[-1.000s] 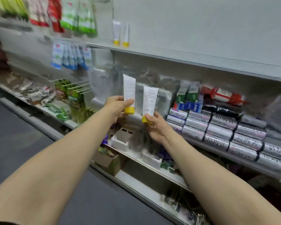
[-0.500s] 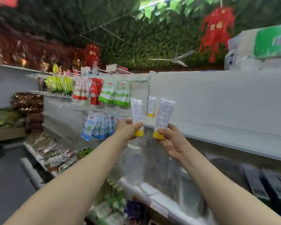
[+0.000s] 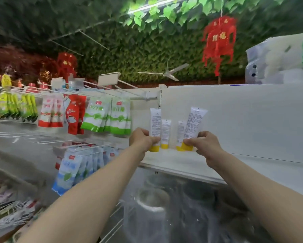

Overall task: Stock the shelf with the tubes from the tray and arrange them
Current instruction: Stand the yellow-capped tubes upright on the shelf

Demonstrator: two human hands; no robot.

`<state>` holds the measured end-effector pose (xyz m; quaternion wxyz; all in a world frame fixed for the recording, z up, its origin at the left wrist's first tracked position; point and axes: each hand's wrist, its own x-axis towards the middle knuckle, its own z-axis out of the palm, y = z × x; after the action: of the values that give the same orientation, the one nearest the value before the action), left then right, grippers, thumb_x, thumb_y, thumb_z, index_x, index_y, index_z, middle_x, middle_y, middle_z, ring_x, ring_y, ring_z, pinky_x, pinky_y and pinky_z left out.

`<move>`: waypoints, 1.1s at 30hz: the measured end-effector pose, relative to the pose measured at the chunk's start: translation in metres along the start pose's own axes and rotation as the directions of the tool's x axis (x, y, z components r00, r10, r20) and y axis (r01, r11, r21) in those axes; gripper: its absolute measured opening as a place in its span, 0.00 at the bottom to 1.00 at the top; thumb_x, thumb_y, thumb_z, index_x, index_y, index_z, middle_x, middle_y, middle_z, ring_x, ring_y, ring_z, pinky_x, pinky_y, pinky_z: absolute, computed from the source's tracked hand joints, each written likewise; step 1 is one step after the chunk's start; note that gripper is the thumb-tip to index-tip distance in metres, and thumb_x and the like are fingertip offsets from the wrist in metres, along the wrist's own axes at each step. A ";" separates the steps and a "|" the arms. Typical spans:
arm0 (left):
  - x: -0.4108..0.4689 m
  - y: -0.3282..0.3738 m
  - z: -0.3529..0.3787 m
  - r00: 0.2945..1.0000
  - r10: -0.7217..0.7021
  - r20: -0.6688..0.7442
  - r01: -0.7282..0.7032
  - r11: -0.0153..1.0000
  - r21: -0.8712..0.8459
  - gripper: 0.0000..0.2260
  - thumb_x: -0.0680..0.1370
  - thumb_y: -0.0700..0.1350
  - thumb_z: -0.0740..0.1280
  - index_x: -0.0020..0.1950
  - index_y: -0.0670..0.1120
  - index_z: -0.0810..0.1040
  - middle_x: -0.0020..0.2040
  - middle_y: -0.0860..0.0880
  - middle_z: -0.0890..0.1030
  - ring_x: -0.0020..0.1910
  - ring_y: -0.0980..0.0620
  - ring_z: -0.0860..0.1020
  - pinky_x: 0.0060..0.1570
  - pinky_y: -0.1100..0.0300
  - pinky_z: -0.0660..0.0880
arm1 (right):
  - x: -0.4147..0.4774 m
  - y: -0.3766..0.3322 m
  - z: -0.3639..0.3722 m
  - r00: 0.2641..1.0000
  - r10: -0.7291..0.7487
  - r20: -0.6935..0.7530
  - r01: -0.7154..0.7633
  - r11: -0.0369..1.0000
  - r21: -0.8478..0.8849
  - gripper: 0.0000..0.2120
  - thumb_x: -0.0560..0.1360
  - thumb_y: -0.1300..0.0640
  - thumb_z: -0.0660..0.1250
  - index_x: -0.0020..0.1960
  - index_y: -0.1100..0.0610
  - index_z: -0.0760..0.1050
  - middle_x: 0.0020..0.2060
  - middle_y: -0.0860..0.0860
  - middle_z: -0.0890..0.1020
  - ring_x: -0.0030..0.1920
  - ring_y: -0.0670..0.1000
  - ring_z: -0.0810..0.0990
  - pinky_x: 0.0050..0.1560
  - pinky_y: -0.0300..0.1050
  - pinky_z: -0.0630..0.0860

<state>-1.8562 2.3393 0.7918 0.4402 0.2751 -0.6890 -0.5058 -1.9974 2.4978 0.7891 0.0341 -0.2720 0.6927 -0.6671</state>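
Observation:
My left hand (image 3: pixel 141 139) grips a white tube with a yellow cap (image 3: pixel 155 123), held upright, cap down, over the left end of the white top shelf (image 3: pixel 185 162). My right hand (image 3: pixel 202 142) pinches a second, like tube (image 3: pixel 195 122), which leans a little to the right. Two more tubes of the same kind stand cap down against the back panel between my hands, one (image 3: pixel 165 133) beside the left tube and one (image 3: pixel 180 132) just behind the right tube. The tray is out of view.
Packets hang on wire hooks (image 3: pixel 105 118) to the left of the shelf, with blue packs (image 3: pixel 73 169) below. A white back panel (image 3: pixel 243 118) rises behind the shelf. Wrapped bundles (image 3: pixel 280 62) sit on top at the right. Clear-wrapped goods (image 3: pixel 173 207) fill the shelf below.
Both hands have risen from the lower shelves to the top shelf, each carrying its tube, and now sit either side of the two standing tubes. My view has tilted upward.

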 end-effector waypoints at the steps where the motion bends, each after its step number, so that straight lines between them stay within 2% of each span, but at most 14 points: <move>1: 0.017 -0.006 0.003 0.999 0.017 0.028 -0.017 0.999 0.030 0.16 0.67 0.42 0.80 0.44 0.47 0.74 0.47 0.47 0.82 0.45 0.49 0.79 0.37 0.60 0.74 | 0.007 0.003 0.007 0.999 -0.011 -0.042 0.008 0.998 -0.069 0.24 0.64 0.57 0.81 0.55 0.56 0.74 0.49 0.53 0.82 0.49 0.54 0.81 0.47 0.48 0.76; 4: 0.063 -0.020 0.014 0.991 0.029 0.128 -0.044 0.993 0.111 0.16 0.67 0.45 0.79 0.43 0.48 0.72 0.46 0.48 0.81 0.46 0.48 0.79 0.44 0.56 0.77 | 0.029 0.013 0.033 0.993 -0.026 -0.118 0.000 0.976 -0.216 0.22 0.64 0.56 0.81 0.53 0.56 0.74 0.46 0.51 0.80 0.45 0.51 0.78 0.38 0.43 0.71; 6: 0.091 -0.029 0.022 0.982 0.027 0.185 -0.056 0.987 0.153 0.16 0.67 0.46 0.79 0.42 0.49 0.71 0.46 0.49 0.80 0.46 0.48 0.79 0.43 0.57 0.75 | 0.045 0.020 0.049 0.985 -0.014 -0.171 -0.037 0.955 -0.293 0.21 0.64 0.54 0.81 0.51 0.55 0.74 0.44 0.49 0.79 0.43 0.48 0.77 0.35 0.42 0.69; 8: 0.113 -0.035 0.029 0.969 0.032 0.243 -0.082 0.977 0.198 0.17 0.67 0.48 0.79 0.42 0.50 0.71 0.47 0.49 0.80 0.47 0.48 0.79 0.43 0.58 0.73 | 0.060 0.026 0.061 0.975 0.019 -0.221 -0.096 0.934 -0.343 0.21 0.63 0.52 0.81 0.48 0.53 0.73 0.43 0.50 0.79 0.42 0.48 0.77 0.36 0.43 0.71; 11: 0.137 -0.042 0.038 0.956 0.036 0.292 -0.116 0.958 0.261 0.17 0.65 0.49 0.79 0.43 0.49 0.72 0.49 0.48 0.81 0.49 0.46 0.79 0.47 0.57 0.75 | 0.079 0.034 0.073 0.960 0.066 -0.271 -0.174 0.903 -0.393 0.22 0.59 0.50 0.81 0.45 0.53 0.73 0.44 0.52 0.80 0.44 0.52 0.79 0.38 0.45 0.73; 15: 0.153 -0.047 0.047 0.936 0.050 0.348 -0.164 0.938 0.304 0.16 0.68 0.49 0.78 0.39 0.48 0.70 0.43 0.49 0.77 0.46 0.47 0.76 0.43 0.59 0.71 | 0.093 0.039 0.083 0.950 0.096 -0.296 -0.223 0.873 -0.434 0.22 0.56 0.48 0.80 0.44 0.53 0.74 0.44 0.52 0.80 0.44 0.52 0.79 0.40 0.45 0.75; 18: 0.159 -0.055 0.054 0.925 0.051 0.378 -0.177 0.935 0.307 0.17 0.68 0.50 0.78 0.39 0.49 0.69 0.45 0.49 0.76 0.45 0.47 0.75 0.42 0.59 0.69 | 0.097 0.042 0.087 0.948 0.121 -0.296 -0.253 0.849 -0.463 0.18 0.61 0.50 0.79 0.43 0.52 0.73 0.43 0.51 0.80 0.41 0.50 0.78 0.35 0.41 0.71; 21: 0.163 -0.061 0.059 0.910 0.065 0.409 -0.214 0.920 0.329 0.18 0.67 0.52 0.78 0.47 0.48 0.73 0.49 0.50 0.80 0.47 0.47 0.77 0.44 0.59 0.71 | 0.101 0.044 0.086 0.949 0.133 -0.287 -0.264 0.835 -0.483 0.18 0.61 0.49 0.80 0.42 0.51 0.73 0.43 0.50 0.81 0.40 0.48 0.78 0.30 0.39 0.69; 25: 0.163 -0.064 0.066 0.909 0.051 0.413 -0.203 0.920 0.334 0.22 0.65 0.54 0.79 0.53 0.47 0.76 0.52 0.50 0.82 0.51 0.47 0.80 0.47 0.57 0.74 | 0.106 0.048 0.084 0.951 0.144 -0.274 -0.269 0.823 -0.501 0.23 0.57 0.46 0.80 0.46 0.50 0.75 0.46 0.50 0.81 0.45 0.52 0.80 0.34 0.41 0.73; 29: 0.161 -0.066 0.073 0.921 0.042 0.388 -0.178 0.930 0.323 0.21 0.65 0.53 0.79 0.51 0.47 0.76 0.50 0.50 0.82 0.48 0.48 0.80 0.43 0.59 0.72 | 0.112 0.055 0.082 0.954 0.142 -0.263 -0.265 0.810 -0.524 0.17 0.62 0.46 0.80 0.41 0.50 0.74 0.46 0.50 0.82 0.49 0.53 0.81 0.47 0.45 0.76; 33: 0.161 -0.070 0.078 0.924 0.061 0.377 -0.190 0.930 0.314 0.20 0.65 0.53 0.79 0.49 0.47 0.75 0.48 0.50 0.81 0.46 0.49 0.79 0.42 0.59 0.72 | 0.118 0.060 0.080 0.960 0.144 -0.241 -0.256 0.802 -0.540 0.16 0.62 0.44 0.79 0.41 0.50 0.77 0.45 0.50 0.83 0.49 0.53 0.81 0.50 0.47 0.78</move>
<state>-2.0043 2.2186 0.7709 0.2832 0.2049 -0.8522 -0.3893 -2.0849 2.3727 0.7615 -0.0429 -0.1307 0.8840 -0.4468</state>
